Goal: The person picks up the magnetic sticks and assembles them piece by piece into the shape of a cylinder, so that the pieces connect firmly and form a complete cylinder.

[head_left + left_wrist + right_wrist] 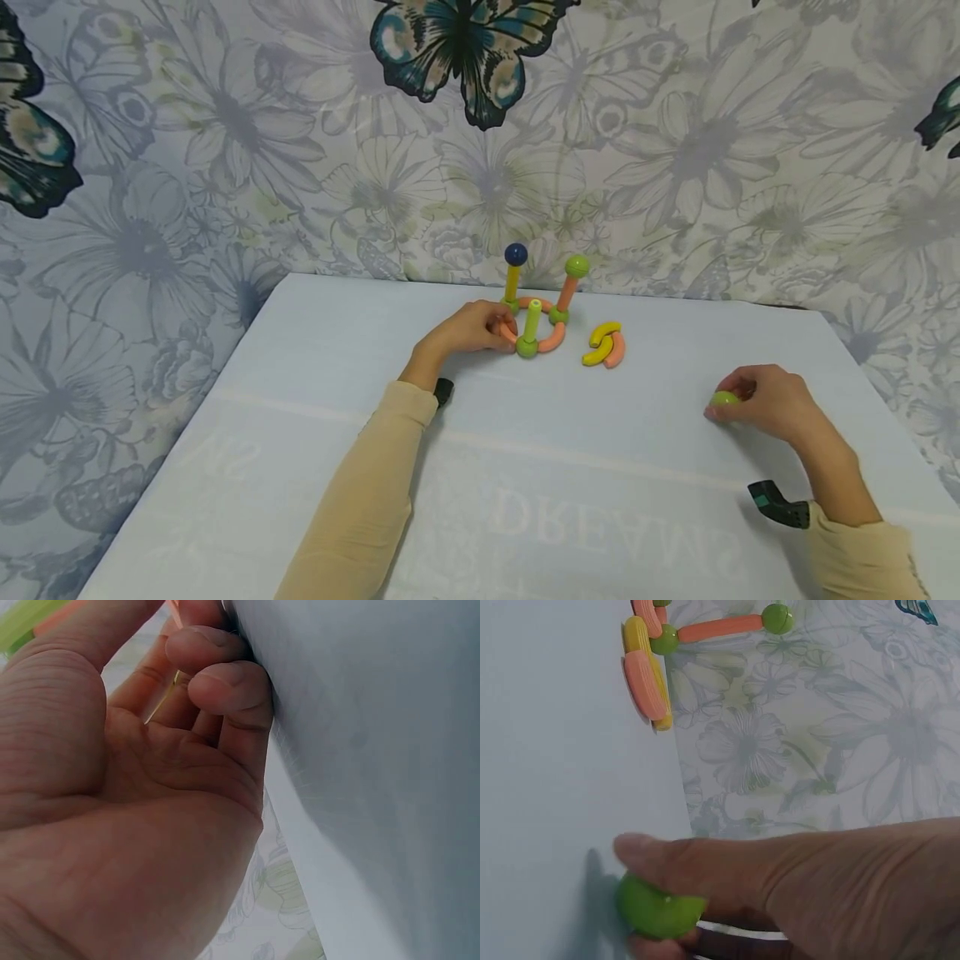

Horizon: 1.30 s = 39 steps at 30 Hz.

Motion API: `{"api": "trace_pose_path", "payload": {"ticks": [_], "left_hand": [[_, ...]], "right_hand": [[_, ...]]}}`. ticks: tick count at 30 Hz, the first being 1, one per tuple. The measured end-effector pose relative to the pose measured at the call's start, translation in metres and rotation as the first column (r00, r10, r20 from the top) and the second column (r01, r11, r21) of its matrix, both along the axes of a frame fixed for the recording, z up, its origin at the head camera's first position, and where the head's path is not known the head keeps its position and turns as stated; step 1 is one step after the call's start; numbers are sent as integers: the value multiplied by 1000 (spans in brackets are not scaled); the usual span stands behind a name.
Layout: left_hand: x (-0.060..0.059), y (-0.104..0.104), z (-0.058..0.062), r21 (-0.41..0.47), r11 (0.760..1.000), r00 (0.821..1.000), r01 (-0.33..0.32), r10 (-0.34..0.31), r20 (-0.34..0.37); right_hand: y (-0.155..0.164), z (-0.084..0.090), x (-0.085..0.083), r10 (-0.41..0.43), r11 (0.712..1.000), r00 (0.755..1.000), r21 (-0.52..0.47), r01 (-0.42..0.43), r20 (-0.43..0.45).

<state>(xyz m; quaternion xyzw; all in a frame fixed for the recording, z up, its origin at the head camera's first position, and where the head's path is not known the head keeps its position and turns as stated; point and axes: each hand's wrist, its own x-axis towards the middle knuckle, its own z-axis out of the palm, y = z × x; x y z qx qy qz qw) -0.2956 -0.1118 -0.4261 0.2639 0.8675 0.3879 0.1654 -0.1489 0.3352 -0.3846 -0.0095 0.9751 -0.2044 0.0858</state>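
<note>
My left hand [475, 327] pinches the orange curved stick [507, 334] at the left side of a ring built on the table. That ring joins orange curved sticks and green balls [527, 346]. Three straight sticks rise from it: a yellow one [512, 285] topped by a dark blue ball [516, 254], an orange one [567, 294] topped by a green ball [577, 266], and a bare light green one [533, 320]. Far to the right, my right hand [772, 402] holds a loose green ball [660, 906] between thumb and fingers, close over the tabletop.
Right of the ring lie two yellow curved pieces [597, 351] and an orange curved piece [615, 350]. The white table [570, 450] reaches back to a wall [675, 167] papered with flowers and butterflies. Dark wrist devices [778, 504] sit at both sleeves.
</note>
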Motion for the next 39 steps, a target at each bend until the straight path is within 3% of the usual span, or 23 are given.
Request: {"api": "trace_pose_path", "payload": {"ticks": [7, 14, 18, 22, 26, 35, 39], "left_hand": [[-1, 1, -1, 6, 1000, 1000, 2, -2, -6], [0, -1, -2, 18, 1000, 1000, 6, -6, -9], [0, -1, -2, 22, 1000, 1000, 4, -4, -10], [1, 0, 1, 16, 1000, 1000, 1, -1, 0], [2, -1, 1, 17, 1000, 1000, 5, -5, 6], [0, -2, -1, 35, 999, 1000, 7, -7, -4], [-1, -4, -2, 40, 999, 1000, 11, -11, -10]], "right_hand": [[-23, -5, -3, 31, 992, 983, -117, -53, -178], [-55, -4, -5, -5, 966, 952, -246, -74, -307], [-83, 4, -11, -6, 944, 923, -307, -123, -385], [-112, 14, -22, 4, 914, 911, -368, -171, -413], [-143, 25, -33, 3, 872, 892, -436, -225, -453], [-206, 39, -57, -43, 743, 769, -535, -403, -638], [-225, 36, -64, -58, 730, 728, -526, -436, -683]]}}
